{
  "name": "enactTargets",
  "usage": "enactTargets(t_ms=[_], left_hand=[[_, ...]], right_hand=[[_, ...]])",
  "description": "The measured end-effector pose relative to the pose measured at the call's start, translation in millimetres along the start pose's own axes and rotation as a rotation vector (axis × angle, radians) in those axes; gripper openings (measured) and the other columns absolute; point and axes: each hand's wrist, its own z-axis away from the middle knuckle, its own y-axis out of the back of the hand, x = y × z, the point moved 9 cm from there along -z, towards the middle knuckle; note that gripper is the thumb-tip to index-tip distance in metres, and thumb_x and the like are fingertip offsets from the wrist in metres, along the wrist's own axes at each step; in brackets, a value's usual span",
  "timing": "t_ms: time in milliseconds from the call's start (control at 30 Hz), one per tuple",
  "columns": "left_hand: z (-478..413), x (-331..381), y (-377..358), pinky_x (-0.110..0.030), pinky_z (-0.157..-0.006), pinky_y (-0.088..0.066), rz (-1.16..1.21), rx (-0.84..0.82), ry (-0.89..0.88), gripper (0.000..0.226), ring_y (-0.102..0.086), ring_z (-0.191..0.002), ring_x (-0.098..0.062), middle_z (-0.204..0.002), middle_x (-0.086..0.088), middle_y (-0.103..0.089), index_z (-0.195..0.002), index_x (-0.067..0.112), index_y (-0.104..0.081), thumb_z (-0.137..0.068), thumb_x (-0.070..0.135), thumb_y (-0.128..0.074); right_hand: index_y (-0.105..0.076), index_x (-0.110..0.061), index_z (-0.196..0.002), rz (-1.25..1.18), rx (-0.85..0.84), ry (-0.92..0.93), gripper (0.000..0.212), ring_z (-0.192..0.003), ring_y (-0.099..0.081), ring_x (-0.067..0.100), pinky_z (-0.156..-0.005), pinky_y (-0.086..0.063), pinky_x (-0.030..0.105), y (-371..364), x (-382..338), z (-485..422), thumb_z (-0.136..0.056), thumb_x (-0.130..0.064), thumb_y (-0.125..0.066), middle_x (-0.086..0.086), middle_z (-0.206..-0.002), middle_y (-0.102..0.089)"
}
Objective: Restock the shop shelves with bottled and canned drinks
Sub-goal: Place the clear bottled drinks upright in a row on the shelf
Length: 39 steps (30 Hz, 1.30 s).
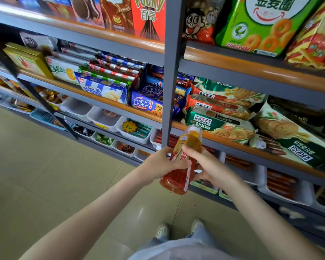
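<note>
Bottle (176, 180) (cap up, away) slants between left grip (158, 166) and right grip (208, 166)

Grey shelves (101, 105) with biscuit packets (146, 105), snack bags (251, 25), white trays (103, 119)

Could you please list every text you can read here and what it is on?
"POCKY 百奇": red box, top shelf.
"金麦圈": green bag.
"趣多多!": blue packet.
"好吃点": green biscuit pack.
"2元": yellow price tag.
Label on the bottle: too blurred to read.

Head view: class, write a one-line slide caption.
Left hand and right hand hold a drink bottle before snack-stocked shelves.
</note>
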Motion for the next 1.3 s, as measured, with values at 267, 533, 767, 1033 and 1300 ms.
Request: enactTargets(t_ms=[267, 533, 767, 1033, 1300], left_hand=[[14, 27, 10, -0.029, -0.083, -0.055, -0.335, 0.093, -0.312, 0.072, -0.062, -0.096, -0.008, -0.112, 0.009, -0.061, -0.129, 0.025, -0.045, -0.069, 0.043, -0.082], [40, 53, 25, -0.038, -0.054, -0.054, -0.913, 0.573, -0.934, 0.085, -0.057, -0.103, -0.034, -0.116, -0.014, -0.053, -0.13, 0.018, -0.043, -0.058, 0.027, -0.088], [58, 63, 12, -0.053, -0.093, -0.049, -1.026, 0.547, -1.357, 0.057, -0.039, -0.126, -0.036, -0.131, -0.015, -0.038, -0.132, 0.015, -0.042, -0.084, 0.03, -0.067], [59, 90, 22, -0.038, -0.095, -0.05, -0.714, 0.467, -1.225, 0.069, -0.05, -0.117, -0.02, -0.128, -0.003, -0.05, -0.132, 0.016, -0.04, -0.078, 0.051, -0.066], [63, 173, 51, -0.027, -0.075, -0.055, -0.292, 0.3, -0.705, 0.068, -0.064, -0.077, 0.003, -0.088, 0.014, -0.07, -0.103, 0.035, -0.058, -0.048, 0.075, -0.063]], right_hand=[[-0.045, -0.04, -0.119, 0.061, -0.067, 0.371, 0.069, -0.098, -0.066, 0.002, -0.079, -0.054, 0.022, -6, -35, 19, -0.065, -0.014, -0.079, -0.007, -0.114, -0.065], [-0.028, -0.064, -0.124, 0.625, -0.04, 0.69, 0.093, -0.134, -0.038, 0.0, -0.105, -0.046, 0.037, 1, -47, 40, -0.068, -0.018, -0.086, -0.03, -0.143, -0.032], [-0.016, -0.037, -0.144, 1.035, 0.06, 0.992, 0.087, -0.14, 0.001, -0.016, -0.099, -0.007, 0.018, -19, -56, 64, -0.079, -0.038, -0.074, -0.016, -0.154, -0.011], [-0.025, -0.055, -0.14, 0.712, 0.043, 0.817, 0.085, -0.138, -0.034, 0.001, -0.115, -0.032, 0.038, -12, -73, 59, -0.074, -0.047, -0.078, -0.016, -0.15, -0.034], [0.008, -0.078, -0.126, 0.552, 0.201, 0.956, 0.095, -0.132, -0.044, 0.002, -0.107, -0.044, 0.039, -6, -165, 130, -0.077, -0.05, -0.068, -0.02, -0.15, -0.026]])
